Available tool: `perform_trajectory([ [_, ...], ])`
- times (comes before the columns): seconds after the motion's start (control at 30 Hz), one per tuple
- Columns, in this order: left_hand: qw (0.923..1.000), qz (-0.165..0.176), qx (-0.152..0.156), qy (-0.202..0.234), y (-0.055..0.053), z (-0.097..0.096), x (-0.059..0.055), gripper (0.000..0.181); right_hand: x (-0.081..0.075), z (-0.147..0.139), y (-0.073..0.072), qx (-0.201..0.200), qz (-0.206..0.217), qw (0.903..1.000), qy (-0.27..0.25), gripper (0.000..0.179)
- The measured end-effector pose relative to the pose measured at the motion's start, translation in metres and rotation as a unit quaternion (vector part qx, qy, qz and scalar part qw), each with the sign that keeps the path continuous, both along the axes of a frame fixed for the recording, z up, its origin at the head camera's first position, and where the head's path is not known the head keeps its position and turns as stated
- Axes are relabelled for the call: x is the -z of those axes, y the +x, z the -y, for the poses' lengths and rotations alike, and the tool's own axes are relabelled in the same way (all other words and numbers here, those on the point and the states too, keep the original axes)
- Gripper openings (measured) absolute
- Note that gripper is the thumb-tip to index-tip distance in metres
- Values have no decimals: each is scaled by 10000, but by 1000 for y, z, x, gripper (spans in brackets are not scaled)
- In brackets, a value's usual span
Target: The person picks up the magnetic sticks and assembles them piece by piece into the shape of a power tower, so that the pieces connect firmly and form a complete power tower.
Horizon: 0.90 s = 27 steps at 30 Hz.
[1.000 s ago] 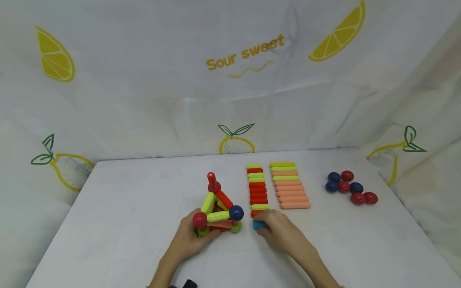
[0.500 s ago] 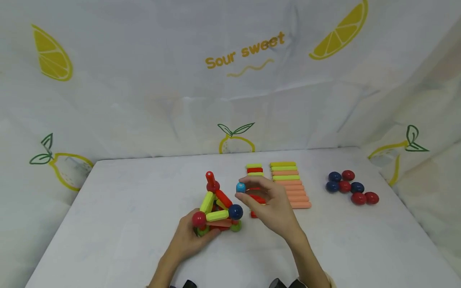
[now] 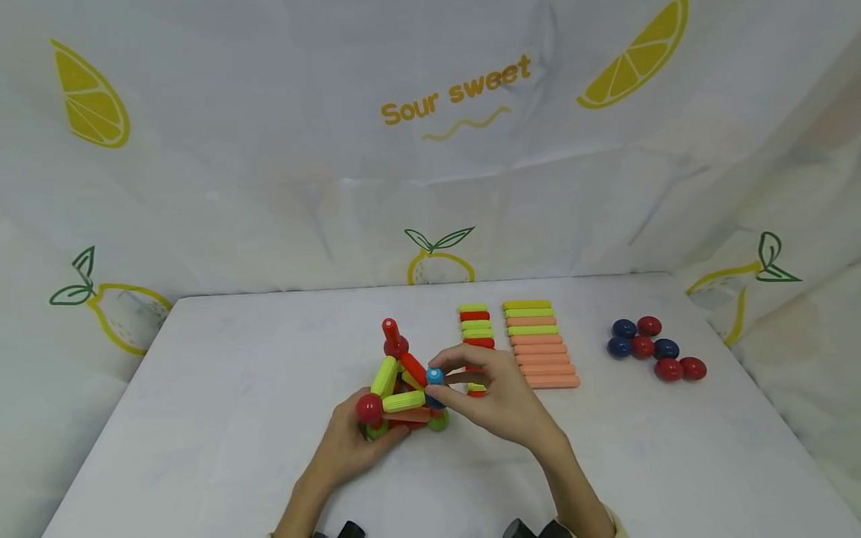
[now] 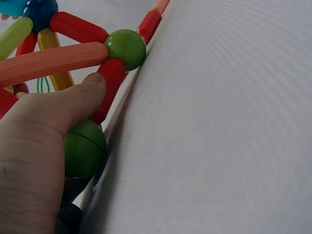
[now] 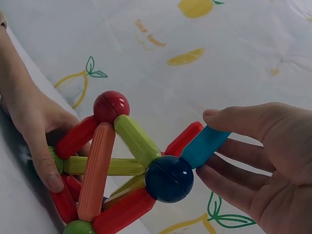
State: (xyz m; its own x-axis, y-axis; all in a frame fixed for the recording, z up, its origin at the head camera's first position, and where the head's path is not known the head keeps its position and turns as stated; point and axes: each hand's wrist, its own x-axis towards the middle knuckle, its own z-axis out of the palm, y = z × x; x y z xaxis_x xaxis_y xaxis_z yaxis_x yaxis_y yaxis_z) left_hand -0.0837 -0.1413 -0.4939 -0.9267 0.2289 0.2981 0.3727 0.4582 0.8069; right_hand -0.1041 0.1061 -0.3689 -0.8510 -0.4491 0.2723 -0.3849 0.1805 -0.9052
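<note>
**Blue rod (image 3: 435, 376) pinched at the dark blue ball (image 3: 436, 402) of a rod-and-ball frame (image 3: 403, 401)**

Head view: The frame stands on the white table (image 3: 222, 403), left of two columns of loose rods. The left hand (image 3: 351, 441) curls round its near left corner, grip clamped on the base. The right hand (image 3: 501, 392) reaches in from the other side, its grip closed on the blue rod above the dark blue ball. Part of the left rod column (image 3: 476, 325) is hidden behind this hand; the right rod column (image 3: 538, 349) lies just beyond it. Farther right, a group of loose balls (image 3: 642, 347), red and dark blue, sits near the table's right edge. White tabletop stretches from the frame to the slanting left edge, and the far edge meets a lemon-print cloth (image 3: 303, 194).

Left wrist view: The thumb lies against a red rod (image 4: 113, 80) between two green balls (image 4: 126, 49), beside a salmon rod (image 4: 56, 62). Table surface fills the right side.

Right wrist view: Thumb and fingers pinch the blue rod, tilted, its lower end touching the dark blue ball. A red ball (image 5: 111, 106) tops another corner, near the left hand.
</note>
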Motion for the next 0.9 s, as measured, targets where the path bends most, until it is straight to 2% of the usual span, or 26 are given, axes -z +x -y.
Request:
perform_trajectory([
  [0.17, 10000, -42, -81, -31, 0, 1, 1, 47, 0, 0, 0, -51, 115, 9999, 6, 21],
  [0.57, 9999, -111, -53, 83, 0, 1, 1, 45, 0, -3, -1, -109, 31, 9999, 77, 25],
  [0.77, 9998, -84, -171, 73, 0, 1, 0, 44, -1, -26, -6, 150, -110, 9964, 829, 49],
  [0.9, 9989, -128, -451, 3, -1, 1, -1, 41, 4, -41, -13, 256, -80, 9857, 1662, 34],
])
